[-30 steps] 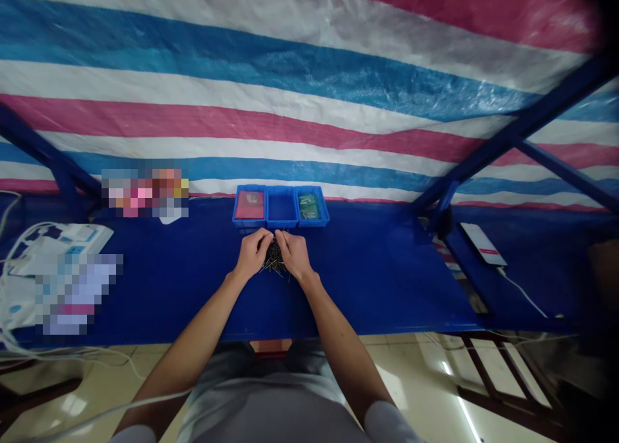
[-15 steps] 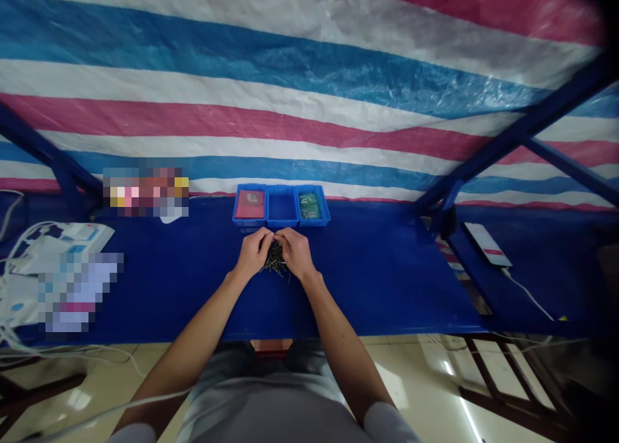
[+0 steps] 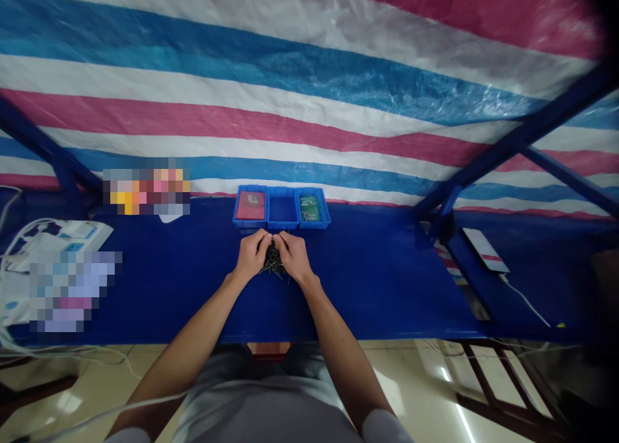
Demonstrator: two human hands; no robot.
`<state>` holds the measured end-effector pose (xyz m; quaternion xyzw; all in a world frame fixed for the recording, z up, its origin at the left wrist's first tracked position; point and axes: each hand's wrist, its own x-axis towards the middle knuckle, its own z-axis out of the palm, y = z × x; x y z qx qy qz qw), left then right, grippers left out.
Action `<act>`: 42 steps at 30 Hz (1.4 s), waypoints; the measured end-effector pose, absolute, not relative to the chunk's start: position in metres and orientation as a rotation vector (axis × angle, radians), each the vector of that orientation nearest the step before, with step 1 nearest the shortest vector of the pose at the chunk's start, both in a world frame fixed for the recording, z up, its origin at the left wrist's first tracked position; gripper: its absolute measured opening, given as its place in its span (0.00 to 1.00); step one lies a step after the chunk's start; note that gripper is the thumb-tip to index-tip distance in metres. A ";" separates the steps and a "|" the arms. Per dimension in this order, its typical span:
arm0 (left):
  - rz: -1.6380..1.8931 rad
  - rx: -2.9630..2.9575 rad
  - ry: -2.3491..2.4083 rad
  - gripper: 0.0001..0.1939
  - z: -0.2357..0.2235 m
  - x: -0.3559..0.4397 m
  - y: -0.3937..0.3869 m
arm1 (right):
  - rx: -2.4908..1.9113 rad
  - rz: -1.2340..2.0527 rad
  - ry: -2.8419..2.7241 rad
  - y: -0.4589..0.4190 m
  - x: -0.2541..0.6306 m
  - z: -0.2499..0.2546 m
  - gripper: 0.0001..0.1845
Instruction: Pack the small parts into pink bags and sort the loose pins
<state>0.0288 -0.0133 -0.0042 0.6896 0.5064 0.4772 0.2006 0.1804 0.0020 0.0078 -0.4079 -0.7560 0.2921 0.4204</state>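
My left hand [image 3: 251, 253] and my right hand [image 3: 293, 255] meet almost fingertip to fingertip at the middle of the blue table. Both have their fingers curled in and thumbs pressed to them; anything pinched there is too small to make out. Between and just below the hands lies a loose pile of thin, dark and brassy pieces [image 3: 274, 264], like screws or nails. Directly beyond the fingertips stand three joined blue bins: the left bin [image 3: 236, 215] has a red packet in it, the middle bin [image 3: 282, 224] shows a bare bottom, the right bin [image 3: 327, 216] contains green-tinted packets.
White power strips with cables [image 3: 87, 233] sit on the left of the blue table [image 3: 387, 275]. A phone [image 3: 486, 249] on a charging cable lies at the far right. Blue metal frame bars [image 3: 498, 147] and a striped plastic sheet [image 3: 271, 117] close off the back.
The two hands have drawn very slightly apart at the fingertips above the pile. The view has shifted a little; the bins and pile stay in place.
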 end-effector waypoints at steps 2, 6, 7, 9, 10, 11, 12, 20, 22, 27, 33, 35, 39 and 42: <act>1.332 1.896 1.440 0.18 -0.003 0.029 -0.013 | -1.001 0.735 -1.865 0.002 0.181 0.009 0.18; 1.314 1.865 1.469 0.19 -0.004 0.029 -0.012 | -0.985 0.768 -1.813 0.003 0.183 0.007 0.13; 1.311 1.860 1.470 0.20 -0.004 0.029 -0.011 | -0.986 0.770 -1.802 0.004 0.184 0.006 0.12; 1.313 1.844 1.466 0.20 -0.004 0.029 -0.011 | -0.990 0.767 -1.785 0.004 0.185 0.005 0.11; 1.318 1.833 1.462 0.20 -0.005 0.029 -0.011 | -0.992 0.765 -1.780 0.005 0.185 0.005 0.10; 1.323 1.822 1.459 0.21 -0.005 0.029 -0.011 | -0.995 0.764 -1.776 0.005 0.185 0.004 0.10; 1.326 1.812 1.456 0.21 -0.005 0.028 -0.010 | -0.998 0.765 -1.772 0.005 0.186 0.004 0.10; 1.331 1.744 1.403 0.22 -0.005 0.028 -0.009 | -0.999 0.748 -1.740 0.007 0.189 0.000 0.10; 1.324 1.747 1.403 0.22 -0.004 0.028 -0.010 | -0.994 0.723 -1.755 0.007 0.190 -0.003 0.11; 1.316 1.771 1.412 0.22 -0.002 0.028 -0.011 | -0.997 0.634 -1.810 0.009 0.193 -0.004 0.10; 1.334 1.793 1.426 0.21 -0.001 0.028 -0.012 | -1.007 0.562 -1.912 0.008 0.196 0.001 0.13; 1.340 1.802 1.430 0.21 -0.001 0.028 -0.012 | -1.015 0.554 -1.923 0.008 0.197 0.002 0.14; 1.347 1.806 1.422 0.19 -0.001 0.028 -0.012 | -0.997 0.594 -1.876 0.008 0.196 0.003 0.12; 1.361 1.777 1.415 0.18 -0.002 0.027 -0.012 | -0.976 0.632 -1.823 0.008 0.195 0.003 0.09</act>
